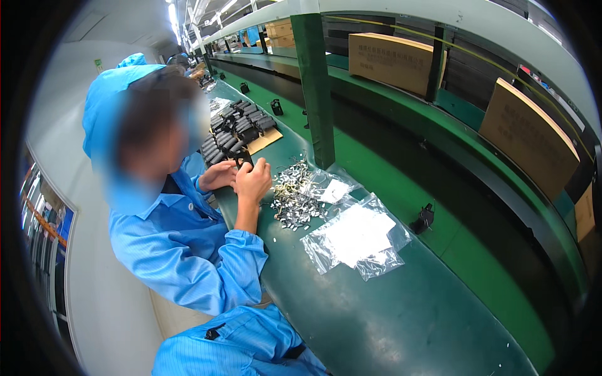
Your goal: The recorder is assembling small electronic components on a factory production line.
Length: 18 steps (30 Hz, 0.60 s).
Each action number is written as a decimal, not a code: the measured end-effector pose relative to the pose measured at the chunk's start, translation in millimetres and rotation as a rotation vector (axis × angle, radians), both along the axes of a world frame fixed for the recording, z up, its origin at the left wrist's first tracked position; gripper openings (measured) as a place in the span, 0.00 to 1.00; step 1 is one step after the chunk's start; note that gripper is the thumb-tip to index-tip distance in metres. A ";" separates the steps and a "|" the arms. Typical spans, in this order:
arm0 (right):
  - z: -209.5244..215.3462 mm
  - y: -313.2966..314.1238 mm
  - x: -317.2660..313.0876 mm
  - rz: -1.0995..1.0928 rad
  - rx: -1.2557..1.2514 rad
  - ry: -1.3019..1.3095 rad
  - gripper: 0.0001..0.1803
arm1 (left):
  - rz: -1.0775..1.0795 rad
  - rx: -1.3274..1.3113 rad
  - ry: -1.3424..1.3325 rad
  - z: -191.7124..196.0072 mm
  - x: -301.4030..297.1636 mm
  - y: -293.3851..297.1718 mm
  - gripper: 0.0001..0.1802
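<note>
Neither of my hands is in the picture; blue work cloth [232, 348], which looks like my own clothing, shows at the lower edge. Left of the bench sits a person in a blue smock [182, 257] and cap. This co-worker's two hands [252, 182] hold a small black part [243, 158] above the green bench top [376, 307]. Just right of those hands lies a heap of small shiny metal pieces [295, 194]. Clear plastic bags with white sheets [354, 235] lie beside the heap, nearer to me.
Rows of black cylindrical parts [235, 128] lie farther along the bench, near a piece of cardboard [264, 141]. A black part [423, 218] stands on the green strip beyond a green post [313, 88]. Brown cardboard boxes [530, 135] lean on the far rack.
</note>
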State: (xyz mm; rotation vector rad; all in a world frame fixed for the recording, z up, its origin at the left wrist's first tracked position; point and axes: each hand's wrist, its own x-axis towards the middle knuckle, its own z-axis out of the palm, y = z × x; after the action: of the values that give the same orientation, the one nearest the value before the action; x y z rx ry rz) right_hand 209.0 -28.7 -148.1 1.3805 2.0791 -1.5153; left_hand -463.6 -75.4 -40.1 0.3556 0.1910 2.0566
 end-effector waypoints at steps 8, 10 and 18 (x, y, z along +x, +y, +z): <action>18.5 -1.7 13.9 -0.011 0.043 -0.062 0.21 | -0.207 0.225 0.288 -61.7 -66.6 -5.4 0.08; 28.5 -7.3 21.5 -0.017 0.066 -0.076 0.22 | -0.165 0.216 0.298 -58.7 -58.1 -6.6 0.08; 57.0 -44.9 68.5 -0.095 0.112 -0.155 0.22 | 0.139 -0.007 0.331 -63.0 -44.5 -6.4 0.14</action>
State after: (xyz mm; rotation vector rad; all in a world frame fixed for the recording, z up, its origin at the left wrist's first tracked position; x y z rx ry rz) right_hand 277.4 -73.7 -91.2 1.6040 2.0570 -1.2963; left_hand -508.1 -81.9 -103.1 0.6956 0.4336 2.1217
